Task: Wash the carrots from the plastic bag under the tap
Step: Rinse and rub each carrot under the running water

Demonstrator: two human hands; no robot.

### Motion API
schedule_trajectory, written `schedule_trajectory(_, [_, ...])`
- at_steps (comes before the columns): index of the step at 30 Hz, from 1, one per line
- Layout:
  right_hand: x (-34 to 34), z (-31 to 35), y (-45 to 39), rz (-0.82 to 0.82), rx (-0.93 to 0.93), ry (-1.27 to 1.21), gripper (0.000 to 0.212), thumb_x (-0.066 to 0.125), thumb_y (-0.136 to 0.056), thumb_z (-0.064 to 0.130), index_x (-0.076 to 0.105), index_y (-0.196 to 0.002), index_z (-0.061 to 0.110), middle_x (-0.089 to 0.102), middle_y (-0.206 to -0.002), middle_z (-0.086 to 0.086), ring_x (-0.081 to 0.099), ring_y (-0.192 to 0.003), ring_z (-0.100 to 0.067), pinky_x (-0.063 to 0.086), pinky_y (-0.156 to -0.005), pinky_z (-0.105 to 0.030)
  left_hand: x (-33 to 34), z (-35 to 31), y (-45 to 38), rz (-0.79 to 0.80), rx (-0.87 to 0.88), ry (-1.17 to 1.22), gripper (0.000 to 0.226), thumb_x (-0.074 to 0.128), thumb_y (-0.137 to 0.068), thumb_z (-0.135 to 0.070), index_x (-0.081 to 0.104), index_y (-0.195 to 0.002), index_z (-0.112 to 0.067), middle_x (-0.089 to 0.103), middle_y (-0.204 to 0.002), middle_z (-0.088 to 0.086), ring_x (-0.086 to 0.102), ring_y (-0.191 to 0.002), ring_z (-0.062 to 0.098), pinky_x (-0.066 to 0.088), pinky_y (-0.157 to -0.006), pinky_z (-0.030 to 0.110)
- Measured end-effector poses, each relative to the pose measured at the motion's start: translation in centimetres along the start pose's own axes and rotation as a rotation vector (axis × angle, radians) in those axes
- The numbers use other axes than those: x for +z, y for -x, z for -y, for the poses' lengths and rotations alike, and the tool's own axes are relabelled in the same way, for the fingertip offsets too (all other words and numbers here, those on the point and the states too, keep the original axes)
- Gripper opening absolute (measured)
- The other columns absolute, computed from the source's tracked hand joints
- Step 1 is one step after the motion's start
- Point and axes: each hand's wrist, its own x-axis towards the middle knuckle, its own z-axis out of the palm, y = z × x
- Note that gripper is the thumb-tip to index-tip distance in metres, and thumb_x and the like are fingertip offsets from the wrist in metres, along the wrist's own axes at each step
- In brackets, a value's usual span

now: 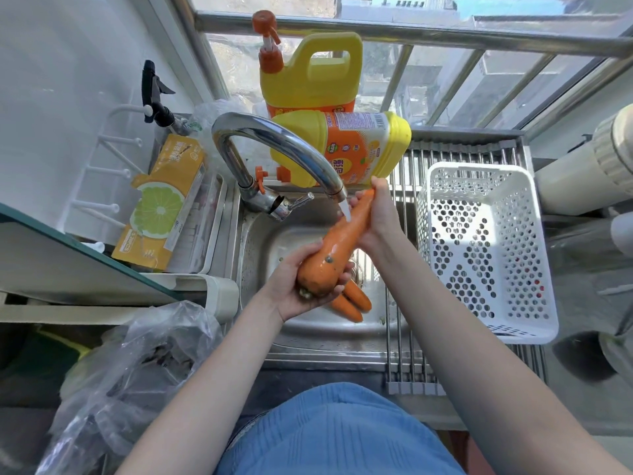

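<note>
A large wet orange carrot (337, 243) slants over the steel sink (260, 255), its middle under the running tap (274, 145). My left hand (294, 286) grips the thick stem end from below. My right hand (378, 217) wraps its fingers round the thin tip end near the spout. Two smaller carrots (352, 301) lie on the sink floor beside the drain, partly hidden by the big carrot. A crumpled clear plastic bag (137, 371) sits on the counter at the lower left.
A white perforated basket (479, 248) rests on a roll-up steel rack (400, 330) right of the sink. Two yellow detergent jugs (315, 84) stand behind the tap. A lemon-print box (164, 200) lies in a tray at left. A window with rails is behind.
</note>
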Motion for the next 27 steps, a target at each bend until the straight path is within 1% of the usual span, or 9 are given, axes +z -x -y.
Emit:
schedule_trajectory(4, [-1.1, 0.3, 0.0, -0.127, -0.109, -0.040, 0.033, 0.051, -0.096, 0.036, 0.049, -0.077, 0.010, 0.052, -0.052, -0.002, 0.051, -0.043, -0.015, 0.047, -0.051, -0.025, 0.5, -0.6, -0.6, -0.228, 0.141, -0.213, 0.047, 0.067, -0.081, -0.023, 0.052, -0.121, -0.003, 0.062, -0.106, 0.026, 0.069, -0.085, 0.032, 0.061, -0.058, 0.034])
schedule_trajectory(7, [-1.3, 0.5, -0.2, -0.168, -0.171, -0.028, 0.033, 0.052, -0.095, 0.040, 0.049, -0.081, 0.011, 0.054, -0.056, -0.002, 0.053, -0.046, -0.016, 0.048, -0.056, -0.029, 1.0, -0.7, -1.4, -0.281, 0.210, -0.449, 0.031, 0.065, -0.088, -0.019, 0.057, -0.116, -0.008, 0.060, -0.105, 0.020, 0.067, -0.087, 0.027, 0.059, -0.055, 0.032])
schedule_trajectory(10, [-1.2, 1.0, -0.2, -0.187, -0.195, -0.030, 0.035, 0.052, -0.095, 0.042, 0.050, -0.079, 0.011, 0.054, -0.057, -0.002, 0.053, -0.048, -0.015, 0.050, -0.057, -0.029, 1.2, -1.0, -1.7, -0.270, 0.223, -0.537, 0.048, 0.074, -0.080, -0.009, 0.054, -0.124, -0.010, 0.057, -0.116, 0.019, 0.062, -0.098, 0.030, 0.056, -0.056, 0.027])
schedule_trajectory(14, [-1.1, 1.9, 0.0, -0.197, -0.190, -0.025, 0.035, 0.052, -0.095, 0.042, 0.051, -0.081, 0.010, 0.056, -0.061, -0.003, 0.055, -0.051, -0.015, 0.052, -0.058, -0.029, 1.3, -1.7, -1.4, -0.192, 0.237, -0.499, 0.058, 0.075, -0.069, 0.005, 0.057, -0.120, -0.015, 0.053, -0.123, 0.019, 0.062, -0.099, 0.031, 0.059, -0.065, 0.031])
schedule_trajectory(18, [-1.7, 2.3, 0.4, -0.190, -0.145, -0.032, 0.035, 0.050, -0.099, 0.040, 0.051, -0.107, 0.006, 0.066, -0.083, -0.011, 0.067, -0.067, -0.022, 0.059, -0.068, -0.035, 1.0, -2.3, -1.7, -0.243, 0.394, -0.366, 0.048, 0.074, -0.074, -0.012, 0.055, -0.118, -0.012, 0.054, -0.124, 0.021, 0.069, -0.090, 0.031, 0.061, -0.072, 0.034])
schedule_trajectory(21, [-2.9, 2.2, 1.1, -0.221, -0.106, 0.117, 0.031, 0.052, -0.100, 0.027, 0.046, -0.125, 0.010, 0.068, -0.096, -0.014, 0.068, -0.076, -0.023, 0.057, -0.051, -0.030, 1.0, -3.1, -1.8, -0.352, 0.430, -0.446, 0.028, 0.062, -0.092, -0.035, 0.056, -0.110, -0.015, 0.060, -0.110, 0.020, 0.071, -0.070, 0.031, 0.060, -0.057, 0.029])
schedule_trajectory(23, [-3.7, 1.9, 1.5, -0.239, -0.133, 0.251, 0.020, 0.054, -0.099, 0.023, 0.052, -0.114, 0.011, 0.066, -0.100, -0.014, 0.067, -0.085, -0.022, 0.056, -0.049, -0.028, 1.0, -3.5, -1.6, -0.398, 0.438, -0.539, 0.028, 0.056, -0.094, -0.042, 0.056, -0.107, -0.017, 0.062, -0.099, 0.022, 0.069, -0.058, 0.029, 0.056, -0.047, 0.026])
schedule_trajectory(25, [-4.5, 1.7, 1.6, -0.240, -0.197, 0.398, 0.011, 0.058, -0.096, 0.022, 0.056, -0.094, 0.011, 0.064, -0.096, -0.012, 0.066, -0.091, -0.026, 0.059, -0.058, -0.031, 1.0, -3.8, -1.5, -0.429, 0.461, -0.560, 0.029, 0.055, -0.095, -0.043, 0.056, -0.107, -0.016, 0.063, -0.094, 0.025, 0.067, -0.051, 0.026, 0.053, -0.042, 0.024])
schedule_trajectory(27, [-5.1, 2.0, 1.4, -0.216, -0.306, 0.602, 0.016, 0.064, -0.092, 0.023, 0.061, -0.083, 0.010, 0.065, -0.088, -0.011, 0.067, -0.090, -0.029, 0.060, -0.071, -0.036, 0.9, -3.9, -1.3, -0.452, 0.487, -0.553, 0.027, 0.057, -0.094, -0.040, 0.057, -0.105, -0.016, 0.062, -0.090, 0.023, 0.066, -0.050, 0.026, 0.052, -0.041, 0.023])
